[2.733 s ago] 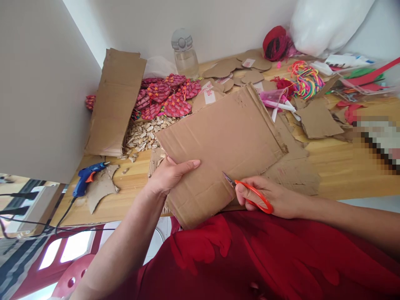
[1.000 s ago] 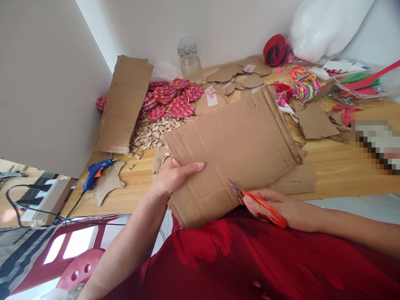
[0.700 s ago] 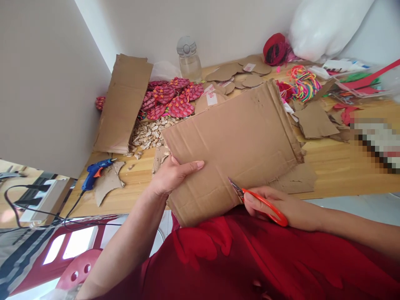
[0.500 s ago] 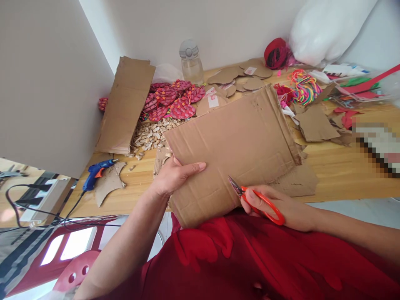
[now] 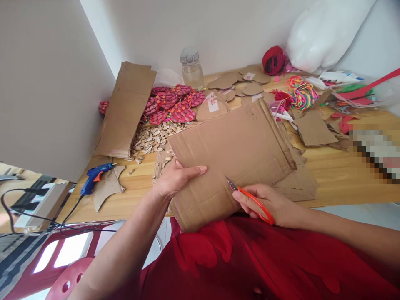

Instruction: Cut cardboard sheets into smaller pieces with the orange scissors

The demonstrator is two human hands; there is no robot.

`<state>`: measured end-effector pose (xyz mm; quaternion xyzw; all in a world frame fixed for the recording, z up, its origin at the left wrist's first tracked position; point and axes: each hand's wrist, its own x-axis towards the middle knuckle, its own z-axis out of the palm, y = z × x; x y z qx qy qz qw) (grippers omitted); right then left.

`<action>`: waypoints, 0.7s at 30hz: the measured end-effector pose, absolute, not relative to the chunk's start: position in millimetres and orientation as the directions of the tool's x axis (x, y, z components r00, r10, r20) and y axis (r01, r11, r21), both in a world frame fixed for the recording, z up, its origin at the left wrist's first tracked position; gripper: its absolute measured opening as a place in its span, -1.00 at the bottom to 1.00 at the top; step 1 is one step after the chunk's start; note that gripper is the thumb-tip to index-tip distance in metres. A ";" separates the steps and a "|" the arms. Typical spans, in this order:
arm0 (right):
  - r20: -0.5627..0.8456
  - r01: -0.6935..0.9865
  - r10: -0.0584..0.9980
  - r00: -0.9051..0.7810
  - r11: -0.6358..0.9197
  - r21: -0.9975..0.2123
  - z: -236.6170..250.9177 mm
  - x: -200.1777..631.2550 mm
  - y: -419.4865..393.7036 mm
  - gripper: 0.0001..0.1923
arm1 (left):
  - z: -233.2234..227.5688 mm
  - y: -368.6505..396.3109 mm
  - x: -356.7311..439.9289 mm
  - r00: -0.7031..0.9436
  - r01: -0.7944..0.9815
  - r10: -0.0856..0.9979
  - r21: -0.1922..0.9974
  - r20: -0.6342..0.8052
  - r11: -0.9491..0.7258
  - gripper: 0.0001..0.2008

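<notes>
A large sheet of brown cardboard (image 5: 231,137) leans over the table's front edge, its near end against the red clothing on my lap. My left hand (image 5: 179,177) grips its left side, thumb on top and fingers hidden underneath. In my right hand (image 5: 264,202) is a pair of scissors (image 5: 253,200) with orange-red handles. The scissors' pointed blades look closed and lie over the cardboard's surface, right of my left thumb. Whether the tips touch the sheet I cannot tell.
Peanuts (image 5: 153,135) lie behind the sheet, beside red patterned pouches (image 5: 175,102). Folded cardboard (image 5: 125,108) leans at left, near a blue glue gun (image 5: 96,177). Cut cardboard pieces (image 5: 231,81), a bottle (image 5: 191,71) and colourful cords (image 5: 301,91) sit further back.
The scissors have shifted slightly left and their blades look more closed, with the handles nearer together. My left hand keeps its hold on the cardboard. The view has tilted slightly.
</notes>
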<state>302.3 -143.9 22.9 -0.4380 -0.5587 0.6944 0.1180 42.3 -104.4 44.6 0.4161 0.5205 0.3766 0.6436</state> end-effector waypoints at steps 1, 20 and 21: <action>-0.483 0.337 0.665 -0.570 -0.347 -0.875 21.6 301.6 -144.6 -0.40 | 44.5 -103.9 42.5 0.176 -0.051 0.919 0.929 -0.353 0.367 -0.42; -0.445 0.291 0.625 -0.642 -0.338 -0.895 40.2 296.3 -141.6 -0.35 | 48.5 -108.4 45.4 0.137 -0.053 0.916 0.921 -0.377 0.386 -0.53; -0.441 0.297 0.630 -0.639 -0.327 -0.897 41.0 296.2 -140.7 -0.35 | 48.6 -108.5 45.9 0.144 -0.051 0.917 0.923 -0.371 0.381 -0.52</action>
